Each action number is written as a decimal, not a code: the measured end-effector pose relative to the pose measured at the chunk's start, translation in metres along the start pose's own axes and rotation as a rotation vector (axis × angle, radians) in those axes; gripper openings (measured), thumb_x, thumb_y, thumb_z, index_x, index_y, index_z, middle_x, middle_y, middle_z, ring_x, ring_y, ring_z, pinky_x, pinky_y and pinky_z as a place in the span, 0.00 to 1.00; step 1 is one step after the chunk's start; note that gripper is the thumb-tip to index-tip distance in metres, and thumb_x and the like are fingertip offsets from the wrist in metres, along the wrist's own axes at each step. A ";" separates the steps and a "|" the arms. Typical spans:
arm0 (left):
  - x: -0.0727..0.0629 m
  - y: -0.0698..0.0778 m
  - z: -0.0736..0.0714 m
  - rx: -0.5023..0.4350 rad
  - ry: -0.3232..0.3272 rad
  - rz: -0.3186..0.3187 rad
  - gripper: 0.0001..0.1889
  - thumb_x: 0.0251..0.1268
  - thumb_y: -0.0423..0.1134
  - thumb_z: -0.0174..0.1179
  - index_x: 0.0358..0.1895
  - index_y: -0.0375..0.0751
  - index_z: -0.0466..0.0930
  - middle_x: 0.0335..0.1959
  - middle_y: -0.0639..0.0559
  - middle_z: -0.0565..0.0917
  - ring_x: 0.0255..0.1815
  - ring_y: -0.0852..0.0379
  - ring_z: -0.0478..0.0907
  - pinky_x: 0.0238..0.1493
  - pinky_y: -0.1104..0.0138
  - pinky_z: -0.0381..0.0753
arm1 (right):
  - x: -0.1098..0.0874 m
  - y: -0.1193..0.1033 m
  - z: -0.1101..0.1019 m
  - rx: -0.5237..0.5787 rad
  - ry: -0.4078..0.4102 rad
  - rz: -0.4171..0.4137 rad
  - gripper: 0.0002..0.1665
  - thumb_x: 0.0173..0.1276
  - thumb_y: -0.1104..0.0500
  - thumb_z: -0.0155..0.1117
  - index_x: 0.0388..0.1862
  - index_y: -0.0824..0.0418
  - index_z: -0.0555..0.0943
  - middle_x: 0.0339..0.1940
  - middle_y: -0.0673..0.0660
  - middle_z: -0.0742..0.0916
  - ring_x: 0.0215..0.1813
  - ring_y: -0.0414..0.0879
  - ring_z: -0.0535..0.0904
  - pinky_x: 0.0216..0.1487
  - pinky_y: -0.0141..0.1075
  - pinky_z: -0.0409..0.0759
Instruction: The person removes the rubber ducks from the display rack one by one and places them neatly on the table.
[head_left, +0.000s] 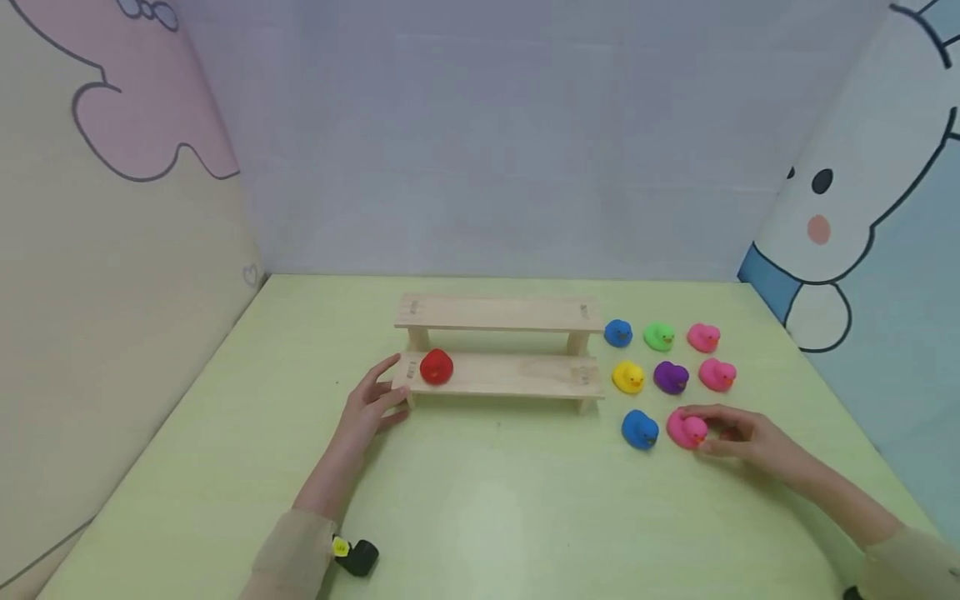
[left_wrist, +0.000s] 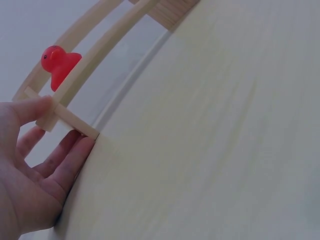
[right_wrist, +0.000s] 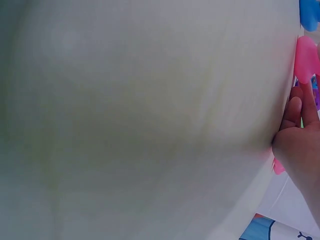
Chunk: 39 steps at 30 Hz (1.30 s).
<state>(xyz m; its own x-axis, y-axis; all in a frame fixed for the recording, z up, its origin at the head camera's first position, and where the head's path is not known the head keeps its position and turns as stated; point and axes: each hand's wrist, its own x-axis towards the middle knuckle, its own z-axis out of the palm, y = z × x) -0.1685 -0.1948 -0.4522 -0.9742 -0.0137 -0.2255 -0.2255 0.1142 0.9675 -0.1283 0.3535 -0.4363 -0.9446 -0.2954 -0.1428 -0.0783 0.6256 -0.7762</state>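
Note:
A two-step wooden shelf [head_left: 498, 313] stands on the table, a red rubber duck [head_left: 437, 367] on the left of its lower step. My left hand [head_left: 367, 404] holds the left end of that step, with thumb and fingers spread around its edge; the left wrist view shows the thumb against the board and fingers [left_wrist: 70, 157] by the leg. To the right, my right hand [head_left: 757, 442] pinches a pink rubber duck [head_left: 686, 428] between thumb and fingers at the table surface. A blue duck [head_left: 641, 430] sits just left of it. Only part of the right hand shows in its wrist view.
Right of the shelf are more rubber ducks in rows: blue [head_left: 618, 333], green [head_left: 659, 337], pink [head_left: 703, 337], yellow [head_left: 628, 377], purple [head_left: 671, 377] and another pink [head_left: 717, 375]. Cloth walls with cartoon figures enclose the pale green table [head_left: 480, 517].

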 end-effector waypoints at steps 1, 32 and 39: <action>0.001 0.001 0.000 0.002 0.000 -0.002 0.31 0.72 0.42 0.58 0.75 0.66 0.60 0.62 0.41 0.75 0.56 0.53 0.80 0.57 0.61 0.84 | 0.000 0.000 0.000 0.006 -0.002 -0.004 0.29 0.70 0.54 0.64 0.68 0.59 0.74 0.54 0.25 0.79 0.52 0.21 0.72 0.45 0.24 0.78; 0.002 0.003 0.000 0.010 -0.005 -0.015 0.31 0.72 0.42 0.58 0.75 0.66 0.60 0.63 0.41 0.74 0.53 0.53 0.81 0.57 0.61 0.85 | 0.000 0.003 0.000 0.003 -0.016 0.030 0.30 0.71 0.53 0.63 0.69 0.58 0.73 0.54 0.25 0.78 0.52 0.20 0.71 0.46 0.23 0.77; 0.001 0.004 0.000 0.006 -0.001 -0.015 0.31 0.72 0.42 0.58 0.75 0.66 0.60 0.62 0.42 0.74 0.54 0.54 0.80 0.58 0.60 0.84 | 0.001 0.002 -0.002 -0.001 -0.017 0.037 0.30 0.70 0.53 0.64 0.69 0.58 0.73 0.56 0.30 0.79 0.52 0.20 0.71 0.46 0.24 0.77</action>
<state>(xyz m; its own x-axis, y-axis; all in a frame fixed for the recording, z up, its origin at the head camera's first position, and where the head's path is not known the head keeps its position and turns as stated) -0.1700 -0.1940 -0.4489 -0.9706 -0.0144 -0.2402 -0.2401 0.1196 0.9633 -0.1301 0.3556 -0.4371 -0.9414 -0.2844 -0.1815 -0.0439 0.6367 -0.7699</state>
